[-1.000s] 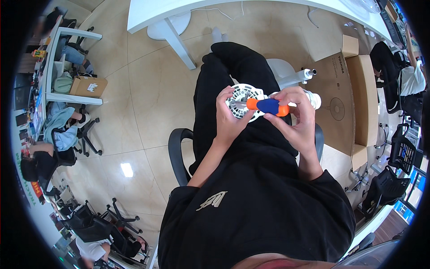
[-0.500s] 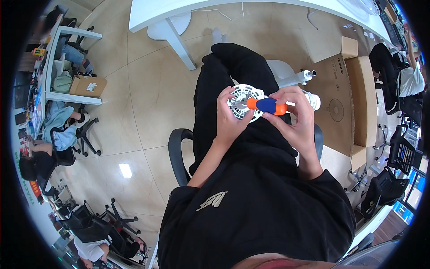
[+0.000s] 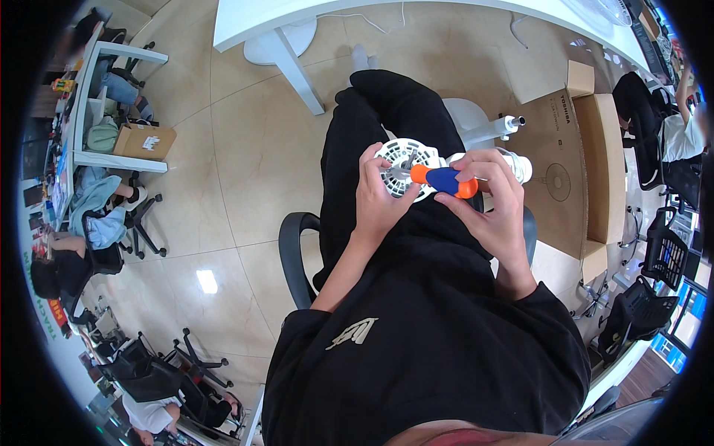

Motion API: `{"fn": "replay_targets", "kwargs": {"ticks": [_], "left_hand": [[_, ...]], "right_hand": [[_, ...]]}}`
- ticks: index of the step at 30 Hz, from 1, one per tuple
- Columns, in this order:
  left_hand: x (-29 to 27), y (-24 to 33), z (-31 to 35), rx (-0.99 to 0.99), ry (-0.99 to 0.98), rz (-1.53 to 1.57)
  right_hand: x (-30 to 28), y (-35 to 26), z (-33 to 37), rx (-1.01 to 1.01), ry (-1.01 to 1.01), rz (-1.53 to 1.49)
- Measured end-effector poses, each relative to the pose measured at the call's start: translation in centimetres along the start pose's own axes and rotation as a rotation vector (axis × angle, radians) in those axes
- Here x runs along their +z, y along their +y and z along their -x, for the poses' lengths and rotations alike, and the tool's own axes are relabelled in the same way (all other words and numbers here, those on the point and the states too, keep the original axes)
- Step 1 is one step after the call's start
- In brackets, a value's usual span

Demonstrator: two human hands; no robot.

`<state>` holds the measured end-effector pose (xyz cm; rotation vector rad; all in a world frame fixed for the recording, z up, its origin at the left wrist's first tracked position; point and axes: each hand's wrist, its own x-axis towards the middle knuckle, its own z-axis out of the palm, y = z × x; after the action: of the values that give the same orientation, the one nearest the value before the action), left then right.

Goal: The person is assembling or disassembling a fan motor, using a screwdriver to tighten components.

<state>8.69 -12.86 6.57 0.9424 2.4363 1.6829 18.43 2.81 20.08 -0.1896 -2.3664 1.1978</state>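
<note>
My left hand (image 3: 380, 202) is closed on the near left rim of a white, round, slotted fan motor housing (image 3: 425, 154) over my lap. Its thumb lies close to the screwdriver's shaft. In my right hand (image 3: 497, 208) is a screwdriver (image 3: 445, 178) with a blue and orange handle, gripped between thumb and fingers. The shaft points left across the slotted face; exactly where the tip sits is hard to make out. A white rounded part (image 3: 523, 169) shows beyond my right hand, partly hidden by it.
A white stand with a metal-ended pole (image 3: 487, 132) is on the floor beyond my right knee. Right of it lies an opened cardboard box (image 3: 554, 149). A white table (image 3: 297, 21) stands ahead. Chair armrests (image 3: 297, 253) flank me; people sit at desks on both sides.
The fingers of my right hand have shifted around the screwdriver's handle, with the index finger now lower on it. The housing and my left hand have stayed nearly in place.
</note>
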Motion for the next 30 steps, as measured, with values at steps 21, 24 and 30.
{"fn": "replay_targets", "kwargs": {"ticks": [21,24,30], "left_hand": [[-0.1,-0.1,0.0,0.021,-0.001,-0.014],[-0.1,-0.1,0.0,0.023,0.002,-0.025],[-0.1,-0.2,0.3,-0.017,-0.01,-0.036]], "right_hand": [[-0.2,-2.0,0.5,-0.059,-0.079,0.14],[-0.1,-2.0,0.5,-0.066,-0.06,0.143],[-0.2,-2.1,0.3,-0.068,0.001,0.148]]}}
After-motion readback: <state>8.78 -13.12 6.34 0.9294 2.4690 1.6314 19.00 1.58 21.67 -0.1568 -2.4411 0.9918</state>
